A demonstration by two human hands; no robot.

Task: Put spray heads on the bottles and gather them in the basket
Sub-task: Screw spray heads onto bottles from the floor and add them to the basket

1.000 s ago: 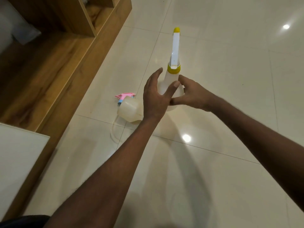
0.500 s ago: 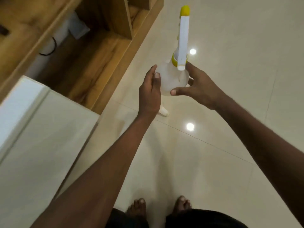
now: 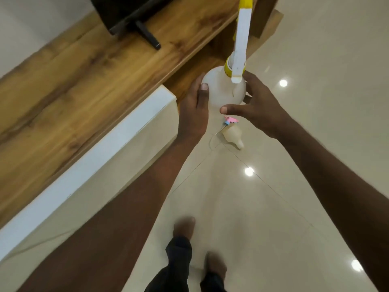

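Note:
A translucent white spray bottle with a yellow collar and a white-and-yellow spray head is held up in front of me. My left hand grips its left side and my right hand grips its right side. Below them on the floor lies a second white bottle on its side, without a head. A pink and blue spray head lies right next to it, partly hidden by my right thumb. No basket is in view.
A wooden TV unit runs along the left with a black screen stand on it. A white block or cabinet top sits below it. Glossy cream floor tiles stretch to the right. My feet are at the bottom.
The bottle went from standing on the floor to being lifted in both hands. The view has risen and swung, so the TV unit top and my feet show.

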